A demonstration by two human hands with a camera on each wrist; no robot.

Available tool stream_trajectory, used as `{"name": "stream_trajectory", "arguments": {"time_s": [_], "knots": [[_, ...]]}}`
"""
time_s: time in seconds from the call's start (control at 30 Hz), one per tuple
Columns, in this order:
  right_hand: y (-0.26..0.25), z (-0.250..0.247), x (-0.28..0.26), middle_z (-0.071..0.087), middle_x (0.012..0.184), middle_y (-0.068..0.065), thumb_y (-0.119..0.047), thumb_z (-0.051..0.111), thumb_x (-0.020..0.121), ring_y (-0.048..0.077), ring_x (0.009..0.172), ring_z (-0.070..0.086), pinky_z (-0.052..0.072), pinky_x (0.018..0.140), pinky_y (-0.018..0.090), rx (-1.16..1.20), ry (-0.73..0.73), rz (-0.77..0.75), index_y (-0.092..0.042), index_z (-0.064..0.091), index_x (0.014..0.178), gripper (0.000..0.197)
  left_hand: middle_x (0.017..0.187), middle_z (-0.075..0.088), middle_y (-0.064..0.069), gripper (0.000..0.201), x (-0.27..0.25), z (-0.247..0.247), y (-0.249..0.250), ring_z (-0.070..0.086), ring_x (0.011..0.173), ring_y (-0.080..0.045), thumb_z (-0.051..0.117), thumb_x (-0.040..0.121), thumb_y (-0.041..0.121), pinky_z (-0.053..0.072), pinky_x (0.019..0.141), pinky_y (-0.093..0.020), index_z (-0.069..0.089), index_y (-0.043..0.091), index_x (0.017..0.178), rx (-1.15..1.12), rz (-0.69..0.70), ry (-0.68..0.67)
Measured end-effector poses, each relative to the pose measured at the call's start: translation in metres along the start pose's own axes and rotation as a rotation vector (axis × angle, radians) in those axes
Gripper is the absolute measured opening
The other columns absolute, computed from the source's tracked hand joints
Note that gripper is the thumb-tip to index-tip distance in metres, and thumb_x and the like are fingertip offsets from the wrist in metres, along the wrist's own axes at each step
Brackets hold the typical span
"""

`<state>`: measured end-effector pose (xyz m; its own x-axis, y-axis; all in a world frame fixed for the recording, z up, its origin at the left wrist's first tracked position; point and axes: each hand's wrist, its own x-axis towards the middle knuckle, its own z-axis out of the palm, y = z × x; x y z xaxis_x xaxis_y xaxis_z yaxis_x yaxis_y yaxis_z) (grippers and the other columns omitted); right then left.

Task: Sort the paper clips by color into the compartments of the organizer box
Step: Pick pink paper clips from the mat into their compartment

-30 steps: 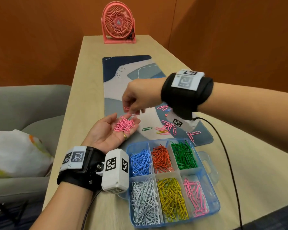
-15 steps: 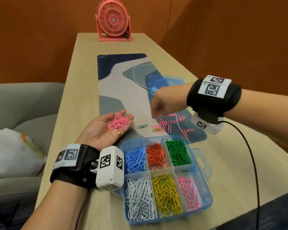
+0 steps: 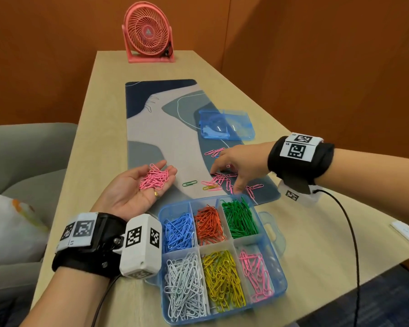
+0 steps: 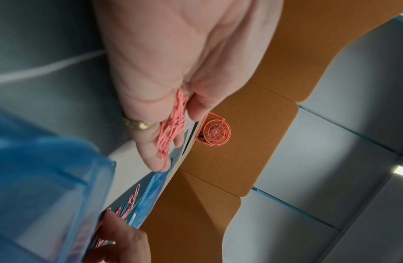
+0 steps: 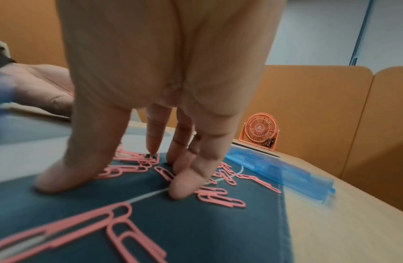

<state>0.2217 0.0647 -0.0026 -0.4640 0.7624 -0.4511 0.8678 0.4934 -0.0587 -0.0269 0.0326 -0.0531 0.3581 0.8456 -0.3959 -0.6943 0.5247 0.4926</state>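
Note:
My left hand (image 3: 132, 192) lies palm up beside the blue organizer box (image 3: 280, 270), carrying a pile of pink clips (image 3: 155, 179) on relaxed fingers; the left wrist view shows the same pile (image 4: 173, 124). My right hand (image 3: 229, 175) reaches down with spread fingers among the loose pink clips (image 3: 219, 180) on the mat just behind the box. Its fingertips (image 5: 182, 188) touch the mat between the clips (image 5: 220, 199) and pinch nothing. A green clip (image 3: 189, 184) and a yellow clip (image 3: 209, 188) lie there too. The front right compartment (image 3: 255, 272) holds pink clips.
The box's clear blue lid (image 3: 227, 125) lies farther back on the patterned mat (image 3: 163, 128), with a few pink clips (image 3: 214, 152) in front of it. A pink fan (image 3: 149, 36) stands at the table's far end. A grey sofa (image 3: 21, 149) is at left.
My right hand has left the spot above my left palm, moved right and come down onto the loose clips on the mat. My left hand has stayed palm up with its pile.

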Motion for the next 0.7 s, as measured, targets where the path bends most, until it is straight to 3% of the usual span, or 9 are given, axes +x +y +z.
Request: {"name": "stream_trajectory", "arguments": {"time_s": [0.13, 0.23, 0.37, 0.43, 0.57, 0.7], "knots": [[-0.001, 0.000, 0.011, 0.065, 0.107, -0.004, -0.032, 0.080, 0.073, 0.015, 0.090, 0.061, 0.050, 0.079, 0.031, 0.101, 0.061, 0.004, -0.027, 0.064, 0.115, 0.045, 0.124, 0.058, -0.022, 0.032, -0.001, 0.001, 0.000, 0.063, 0.101, -0.031, 0.036, 0.097, 0.012, 0.056, 0.076, -0.042, 0.058, -0.006, 0.110, 0.005, 0.011, 0.023], [-0.001, -0.001, 0.015, 0.070, 0.094, -0.002, -0.026, 0.078, 0.076, 0.018, 0.083, 0.065, 0.055, 0.078, 0.037, 0.120, 0.084, 0.014, -0.023, 0.070, 0.105, 0.030, 0.124, 0.058, -0.022, 0.034, -0.001, 0.001, 0.000, 0.061, 0.104, -0.031, 0.034, 0.099, 0.014, 0.055, 0.077, -0.043, 0.058, -0.007, 0.111, -0.011, 0.008, 0.025], [-0.004, -0.004, 0.018, 0.062, 0.077, -0.009, -0.021, 0.073, 0.082, 0.007, 0.070, 0.056, 0.045, 0.063, 0.018, 0.092, 0.107, 0.006, -0.018, 0.071, 0.098, 0.016, 0.117, 0.060, -0.024, 0.037, -0.004, 0.003, 0.000, 0.070, 0.086, -0.033, 0.046, 0.079, 0.009, 0.056, 0.074, -0.042, 0.058, -0.007, 0.109, -0.003, 0.015, 0.002], [-0.005, -0.005, 0.020, 0.058, 0.074, -0.012, -0.019, 0.071, 0.083, 0.002, 0.066, 0.052, 0.040, 0.059, 0.014, 0.069, 0.098, 0.004, -0.017, 0.069, 0.096, 0.013, 0.114, 0.061, -0.024, 0.039, -0.003, 0.003, 0.000, 0.070, 0.083, -0.033, 0.046, 0.076, 0.009, 0.056, 0.075, -0.042, 0.058, -0.007, 0.109, 0.000, 0.021, 0.005], [-0.006, -0.003, 0.020, 0.060, 0.092, -0.003, -0.020, 0.071, 0.083, 0.011, 0.080, 0.052, 0.038, 0.061, 0.014, 0.043, 0.116, -0.004, -0.016, 0.068, 0.092, 0.010, 0.112, 0.062, -0.024, 0.033, -0.002, 0.002, 0.000, 0.070, 0.083, -0.033, 0.037, 0.096, 0.013, 0.056, 0.076, -0.042, 0.058, -0.008, 0.109, -0.004, 0.024, 0.035], [-0.007, -0.002, 0.019, 0.058, 0.077, -0.008, -0.016, 0.069, 0.084, 0.011, 0.074, 0.053, 0.038, 0.058, 0.011, 0.059, 0.166, 0.013, -0.013, 0.068, 0.089, 0.006, 0.116, 0.061, -0.023, 0.035, -0.002, 0.002, 0.000, 0.069, 0.088, -0.032, 0.033, 0.099, 0.015, 0.055, 0.076, -0.042, 0.058, -0.007, 0.110, 0.023, 0.022, 0.038]]}}
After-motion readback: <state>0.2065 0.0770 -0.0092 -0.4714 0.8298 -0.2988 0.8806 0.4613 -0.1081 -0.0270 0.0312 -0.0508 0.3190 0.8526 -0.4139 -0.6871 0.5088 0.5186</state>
